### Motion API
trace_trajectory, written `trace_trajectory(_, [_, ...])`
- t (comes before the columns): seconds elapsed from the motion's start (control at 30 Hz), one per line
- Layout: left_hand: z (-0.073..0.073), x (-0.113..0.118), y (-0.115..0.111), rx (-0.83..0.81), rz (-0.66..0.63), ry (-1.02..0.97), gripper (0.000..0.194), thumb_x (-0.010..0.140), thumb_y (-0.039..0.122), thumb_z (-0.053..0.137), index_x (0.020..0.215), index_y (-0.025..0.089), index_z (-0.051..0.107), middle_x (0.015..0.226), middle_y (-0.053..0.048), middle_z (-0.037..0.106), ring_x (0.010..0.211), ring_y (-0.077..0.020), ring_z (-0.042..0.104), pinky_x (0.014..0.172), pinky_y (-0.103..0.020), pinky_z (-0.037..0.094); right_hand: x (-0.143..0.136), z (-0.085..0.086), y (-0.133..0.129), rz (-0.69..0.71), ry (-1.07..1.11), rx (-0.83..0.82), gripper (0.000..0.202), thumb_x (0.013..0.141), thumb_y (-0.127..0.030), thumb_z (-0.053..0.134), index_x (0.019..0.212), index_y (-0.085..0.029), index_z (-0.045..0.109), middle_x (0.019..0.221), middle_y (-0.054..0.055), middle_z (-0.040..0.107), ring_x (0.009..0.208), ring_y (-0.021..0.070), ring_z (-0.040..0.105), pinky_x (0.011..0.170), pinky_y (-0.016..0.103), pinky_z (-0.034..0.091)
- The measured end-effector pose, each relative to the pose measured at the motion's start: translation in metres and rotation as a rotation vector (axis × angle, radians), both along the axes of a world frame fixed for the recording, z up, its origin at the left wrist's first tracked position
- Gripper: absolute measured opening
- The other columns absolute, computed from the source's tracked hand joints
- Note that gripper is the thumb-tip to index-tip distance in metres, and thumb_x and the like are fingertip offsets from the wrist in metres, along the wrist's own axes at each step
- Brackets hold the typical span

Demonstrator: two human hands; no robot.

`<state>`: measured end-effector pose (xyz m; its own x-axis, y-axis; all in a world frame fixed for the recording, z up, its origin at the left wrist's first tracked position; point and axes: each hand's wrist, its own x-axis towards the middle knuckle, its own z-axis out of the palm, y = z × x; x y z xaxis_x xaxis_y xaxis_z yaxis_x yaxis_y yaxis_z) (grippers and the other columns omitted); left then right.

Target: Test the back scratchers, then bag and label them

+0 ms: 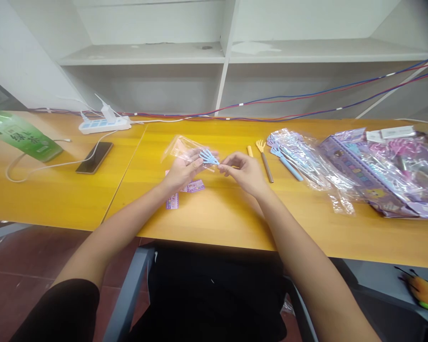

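Observation:
Between my two hands, above the table, is a blue back scratcher (209, 157) with a hand-shaped head; its handle is hard to make out. My left hand (182, 173) is closed on it, thumb on top, with a crumpled clear plastic bag (178, 146) around the fingers. The fingertips of my right hand (246, 172) pinch the narrow end of the blue head. Under my left wrist lie small purple printed cards (195, 185). Right of my right hand are a yellow-headed scratcher (266, 160) with a brown handle, a yellow stick end (250, 151) and another blue scratcher (287, 164).
Bagged scratchers (306, 159) lie piled on the right, beside an open purple display box (356, 171) with more inside. On the left are a phone (94, 157), a white power strip (103, 124) and a green tea package (24, 135). Cables (271, 99) run along the back.

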<state>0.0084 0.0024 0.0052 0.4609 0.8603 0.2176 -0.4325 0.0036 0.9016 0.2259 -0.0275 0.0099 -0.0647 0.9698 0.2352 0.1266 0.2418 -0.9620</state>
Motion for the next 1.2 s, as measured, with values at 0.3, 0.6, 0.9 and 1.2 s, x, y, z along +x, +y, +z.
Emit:
trace_trajectory(0.3, [0.007,-0.002,-0.007,-0.051,-0.133,0.026,0.045,0.086,0.055,0.085,0.113,0.020,0.074,0.122,-0.015,0.081,0.129,-0.0326,0.073,0.113,-0.051,0.056,0.005,0.002,-0.002,0.109,0.087,-0.131,0.053,0.058,-0.056,0.101,0.075,-0.021,0.065,0.076,0.004,0.075,0.071,0.0196,0.072,0.069,0.035,0.061])
trace_trajectory(0.6, [0.001,0.002,-0.004,-0.011,-0.092,0.063,0.048,0.083,0.060,0.087,0.105,0.019,0.076,0.116,-0.015,0.082,0.128,-0.0342,0.073,0.112,-0.053,0.056,0.002,0.003,-0.004,0.108,0.064,-0.107,0.055,0.061,-0.057,0.100,0.076,-0.022,0.061,0.077,0.005,0.076,0.070,0.0194,0.071,0.066,0.034,0.058])
trace_trajectory(0.9, [-0.015,0.000,0.004,0.030,0.029,0.166,0.050,0.084,0.061,0.085,0.115,0.021,0.079,0.119,-0.010,0.079,0.100,-0.0183,0.074,0.085,-0.031,0.059,-0.008,-0.002,-0.005,0.008,0.057,-0.054,0.064,0.060,-0.070,0.096,0.074,-0.023,0.055,0.069,0.001,0.069,0.064,0.0173,0.069,0.065,0.033,0.059])
trace_trajectory(1.2, [-0.025,0.003,-0.002,0.036,0.101,0.218,0.044,0.085,0.052,0.087,0.113,0.019,0.079,0.091,-0.002,0.073,0.075,-0.0096,0.061,0.072,-0.024,0.050,-0.014,-0.013,-0.003,0.081,0.085,-0.094,0.063,0.065,-0.068,0.095,0.080,-0.024,0.051,0.070,0.000,0.069,0.065,0.0173,0.071,0.065,0.032,0.060])
